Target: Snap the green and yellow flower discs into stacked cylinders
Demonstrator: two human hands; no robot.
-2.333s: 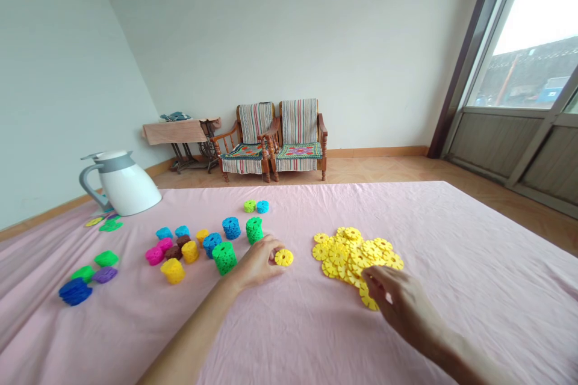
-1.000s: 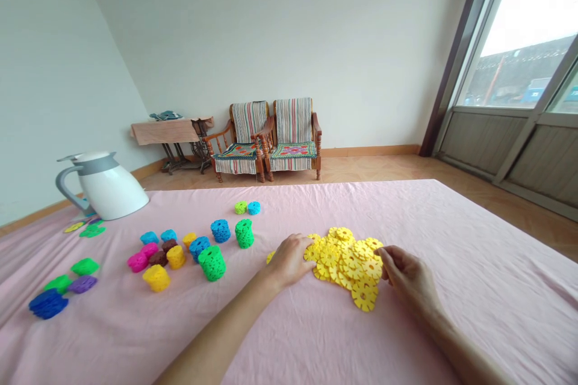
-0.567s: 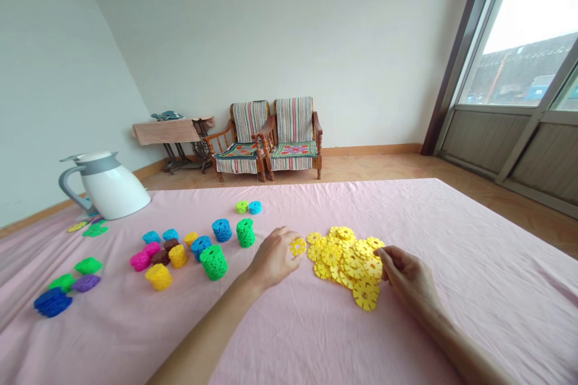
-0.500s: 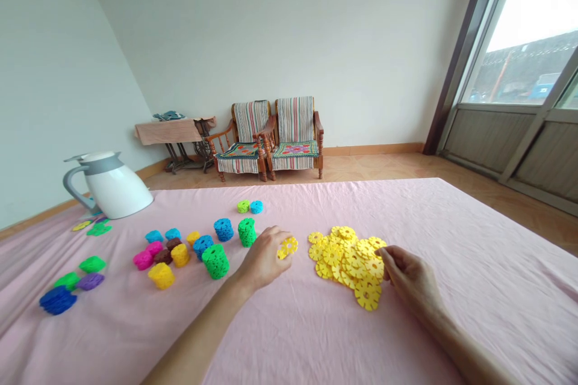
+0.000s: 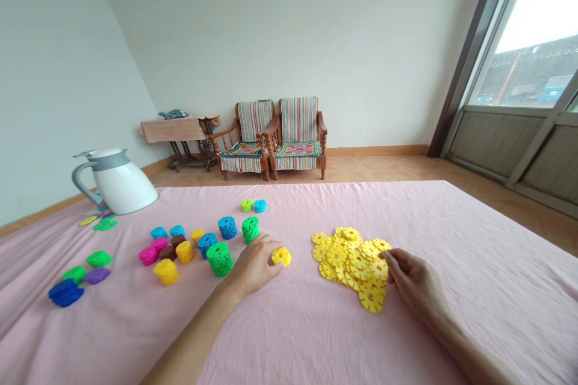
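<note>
My left hand (image 5: 258, 263) is closed around a few yellow notched discs (image 5: 281, 256), held low over the pink cloth just right of a tall green stack (image 5: 220, 259). To the right lies a loose heap of yellow discs (image 5: 354, 258), flower-like with slots round the rim and a hole in the centre. At the heap's right edge my right hand (image 5: 413, 274) has thumb and fingers pinched together on one yellow disc (image 5: 384, 254). How many discs the left hand holds is partly hidden by its fingers.
Left of my hands stand several disc stacks in blue (image 5: 227, 227), yellow (image 5: 166, 272), pink (image 5: 148, 255) and dark blue (image 5: 65, 292). Small lime (image 5: 247, 205) and light-blue (image 5: 260, 206) stacks sit farther back. A white jug (image 5: 124, 183) stands at the far left of the pink-covered table (image 5: 289, 337).
My left hand has moved slightly left and down, and the discs in it now lie together instead of spread apart. My right hand stays at the heap's edge. The view has shifted slightly.
</note>
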